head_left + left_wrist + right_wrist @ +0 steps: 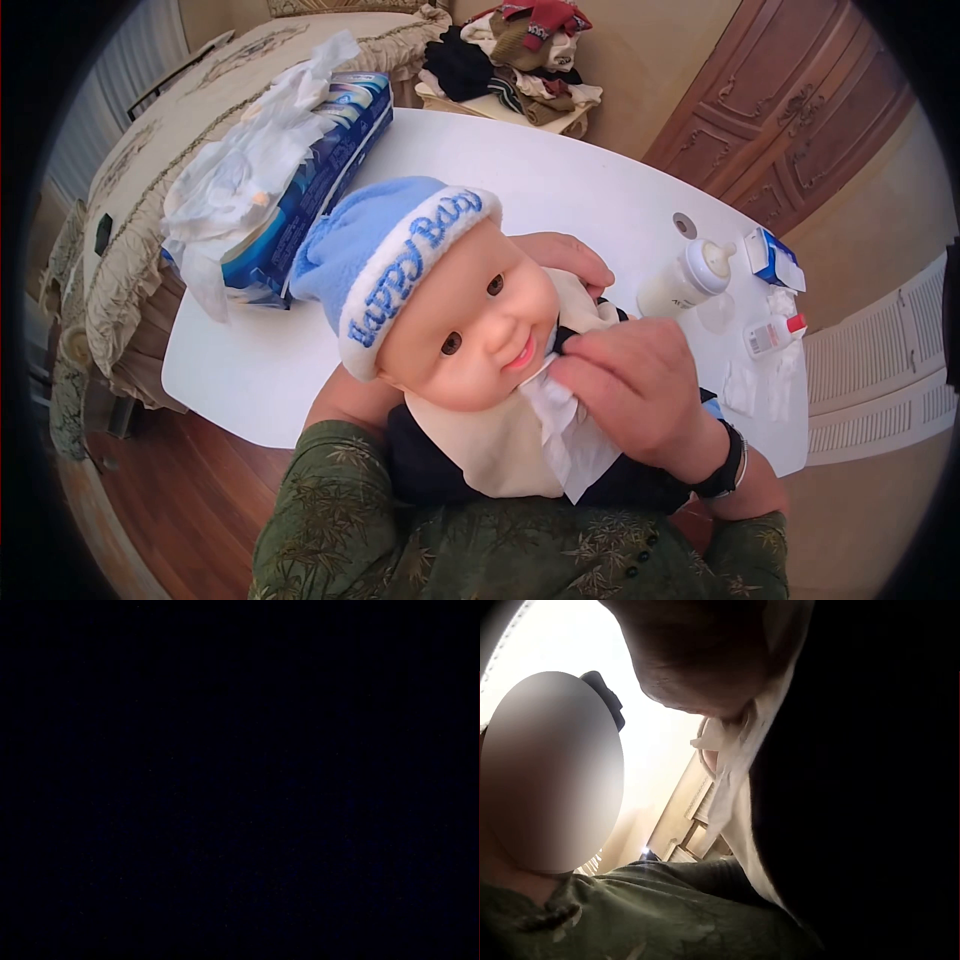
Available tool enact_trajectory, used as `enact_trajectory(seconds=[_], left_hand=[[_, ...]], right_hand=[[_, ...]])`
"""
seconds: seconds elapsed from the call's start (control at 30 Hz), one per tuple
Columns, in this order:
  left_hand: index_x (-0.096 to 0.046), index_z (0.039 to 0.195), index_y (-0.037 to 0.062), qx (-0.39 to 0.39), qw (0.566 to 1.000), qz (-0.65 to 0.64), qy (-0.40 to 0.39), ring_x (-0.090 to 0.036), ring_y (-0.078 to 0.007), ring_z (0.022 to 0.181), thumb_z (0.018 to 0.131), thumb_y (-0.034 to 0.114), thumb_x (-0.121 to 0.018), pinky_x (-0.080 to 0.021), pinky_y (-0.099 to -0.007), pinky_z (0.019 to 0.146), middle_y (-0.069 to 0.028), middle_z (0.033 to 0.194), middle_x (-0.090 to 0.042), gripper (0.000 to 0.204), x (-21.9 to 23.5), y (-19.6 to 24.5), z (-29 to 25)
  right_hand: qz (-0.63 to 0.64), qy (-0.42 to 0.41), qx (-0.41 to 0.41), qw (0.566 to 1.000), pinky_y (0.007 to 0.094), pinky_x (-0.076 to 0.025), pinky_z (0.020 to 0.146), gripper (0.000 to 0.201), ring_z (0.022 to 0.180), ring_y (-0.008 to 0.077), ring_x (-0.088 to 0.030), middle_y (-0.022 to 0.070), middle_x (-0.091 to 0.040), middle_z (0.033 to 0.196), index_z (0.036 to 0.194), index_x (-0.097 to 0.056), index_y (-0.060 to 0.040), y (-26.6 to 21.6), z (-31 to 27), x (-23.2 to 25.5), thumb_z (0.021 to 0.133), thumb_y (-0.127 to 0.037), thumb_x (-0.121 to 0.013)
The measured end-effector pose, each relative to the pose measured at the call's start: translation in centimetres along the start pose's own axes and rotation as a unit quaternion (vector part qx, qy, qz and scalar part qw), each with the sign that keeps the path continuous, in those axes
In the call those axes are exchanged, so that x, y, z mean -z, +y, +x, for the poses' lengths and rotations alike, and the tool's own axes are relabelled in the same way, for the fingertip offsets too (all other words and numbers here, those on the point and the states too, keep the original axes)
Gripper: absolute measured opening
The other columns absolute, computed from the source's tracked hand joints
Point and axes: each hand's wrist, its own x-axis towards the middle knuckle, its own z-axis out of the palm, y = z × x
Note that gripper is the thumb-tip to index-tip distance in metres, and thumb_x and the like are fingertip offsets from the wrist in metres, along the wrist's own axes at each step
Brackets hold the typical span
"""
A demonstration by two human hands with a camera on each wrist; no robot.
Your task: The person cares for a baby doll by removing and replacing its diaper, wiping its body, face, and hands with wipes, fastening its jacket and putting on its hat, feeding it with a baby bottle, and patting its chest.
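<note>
A baby doll point(470, 330) in a blue and white knit hat point(400, 260) lies along the person's left arm, face up, in a cream and dark outfit. The left hand point(565, 258) curls round the doll's far side; much of it is hidden behind the doll. Just below the doll's mouth, the right hand point(640, 395) pinches a white tissue point(570, 430), which hangs down over the cream collar point(480, 450). In the right wrist view the tissue point(731, 780) droops beneath the hand point(697, 660). The left wrist view is black.
A white table point(570, 190) carries a blue diaper pack point(335, 150) with white diapers on top, a milk bottle point(685, 280), a small red-capped bottle point(770, 337) and a small blue pack point(775, 258). Folded clothes point(520, 60) are stacked behind; a bed point(190, 100) stands left.
</note>
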Motion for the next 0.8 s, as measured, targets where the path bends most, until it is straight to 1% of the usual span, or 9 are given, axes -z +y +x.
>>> enact_trajectory(seconds=[0.1, 0.17, 0.2, 0.27, 0.33, 0.5, 0.63, 0.73, 0.8], left_hand=[[-0.056, 0.118, 0.0003, -0.012, 1.000, -0.009, 0.000, -0.053, -0.0167, 0.111, 0.082, 0.009, -0.056, -0.040, -0.0281, 0.099, -0.0087, 0.115, -0.059, 0.038, -0.1, 0.1, -0.1], [-0.056, 0.118, 0.0002, -0.020, 1.000, -0.015, 0.001, -0.053, -0.0168, 0.111, 0.082, 0.010, -0.056, -0.040, -0.0282, 0.099, -0.0089, 0.115, -0.059, 0.038, -0.1, 0.2, -0.1], [-0.056, 0.118, 0.0001, -0.024, 1.000, -0.017, 0.002, -0.053, -0.0168, 0.111, 0.082, 0.010, -0.056, -0.040, -0.0283, 0.099, -0.0090, 0.115, -0.059, 0.037, -0.1, 0.2, -0.2], [-0.056, 0.118, 0.0000, -0.027, 0.999, -0.020, 0.003, -0.053, -0.0169, 0.111, 0.082, 0.010, -0.056, -0.040, -0.0283, 0.099, -0.0091, 0.115, -0.059, 0.037, -0.3, 0.3, -0.1], [-0.056, 0.118, -0.0004, 0.023, 0.998, 0.049, 0.014, -0.053, -0.0170, 0.111, 0.082, 0.010, -0.055, -0.039, -0.0284, 0.100, -0.0092, 0.115, -0.059, 0.037, -0.5, 0.3, 0.2], [-0.056, 0.118, -0.0004, 0.031, 0.998, 0.051, 0.028, -0.053, -0.0171, 0.111, 0.083, 0.010, -0.054, -0.039, -0.0283, 0.100, -0.0093, 0.115, -0.059, 0.036, -0.7, 0.8, 0.1], [-0.056, 0.117, -0.0005, 0.041, 0.997, 0.052, 0.038, -0.054, -0.0172, 0.111, 0.083, 0.009, -0.053, -0.039, -0.0283, 0.100, -0.0093, 0.115, -0.059, 0.036, -1.0, 1.2, 0.1], [-0.056, 0.117, -0.0005, 0.048, 0.996, 0.053, 0.046, -0.054, -0.0173, 0.111, 0.083, 0.008, -0.053, -0.039, -0.0283, 0.100, -0.0093, 0.115, -0.059, 0.035, -1.2, 1.5, 0.1], [-0.056, 0.117, -0.0005, 0.052, 0.996, 0.054, 0.054, -0.054, -0.0174, 0.111, 0.083, 0.008, -0.052, -0.039, -0.0283, 0.101, -0.0093, 0.114, -0.059, 0.035, -1.2, 1.5, 0.0]], right_hand=[[-0.035, -0.015, -0.029, 0.999, 0.0325, -0.043, 0.072, 0.031, 0.085, 0.0176, -0.057, 0.0013, -0.059, 0.097, 0.096, -0.064, -0.0113, 0.6, -0.2, 0.7, 0.065, -0.013, -0.066], [-0.029, 0.034, -0.002, 0.999, 0.0322, -0.043, 0.072, 0.032, 0.085, 0.0170, -0.056, 0.0005, -0.059, 0.098, 0.095, -0.066, -0.0122, 0.4, -0.1, 1.1, 0.064, -0.012, -0.067], [-0.029, 0.033, -0.001, 0.999, 0.0322, -0.043, 0.072, 0.032, 0.085, 0.0170, -0.056, 0.0005, -0.059, 0.098, 0.095, -0.066, -0.0122, 0.3, 0.0, 1.0, 0.064, -0.012, -0.067], [-0.022, 0.041, 0.051, 0.998, 0.0317, -0.043, 0.071, 0.033, 0.083, 0.0167, -0.056, -0.0003, -0.059, 0.096, 0.096, -0.066, -0.0117, -0.2, 0.5, 0.5, 0.064, -0.013, -0.066], [-0.037, 0.017, 0.044, 0.998, 0.0310, -0.043, 0.071, 0.032, 0.081, 0.0163, -0.056, -0.0013, -0.058, 0.095, 0.096, -0.065, -0.0116, 0.0, 0.7, 0.0, 0.064, -0.013, -0.066], [-0.060, 0.006, 0.013, 0.998, 0.0298, -0.041, 0.069, 0.031, 0.081, 0.0152, -0.055, -0.0013, -0.057, 0.095, 0.095, -0.064, -0.0118, 0.6, 0.4, 0.5, 0.065, -0.014, -0.065], [-0.035, 0.028, 0.042, 0.998, 0.0293, -0.040, 0.069, 0.030, 0.079, 0.0145, -0.055, -0.0017, -0.057, 0.093, 0.095, -0.064, -0.0124, -0.1, 1.0, 0.5, 0.065, -0.014, -0.065], [-0.029, -0.002, 0.012, 1.000, 0.0301, -0.040, 0.068, 0.027, 0.076, 0.0157, -0.055, -0.0013, -0.057, 0.092, 0.093, -0.064, -0.0123, 0.4, 0.7, -0.2, 0.067, -0.013, -0.064], [-0.004, -0.052, -0.055, 0.997, 0.0316, -0.040, 0.066, 0.027, 0.075, 0.0177, -0.055, -0.0001, -0.058, 0.090, 0.091, -0.063, -0.0117, 1.2, 0.1, -0.2, 0.065, -0.011, -0.066]])
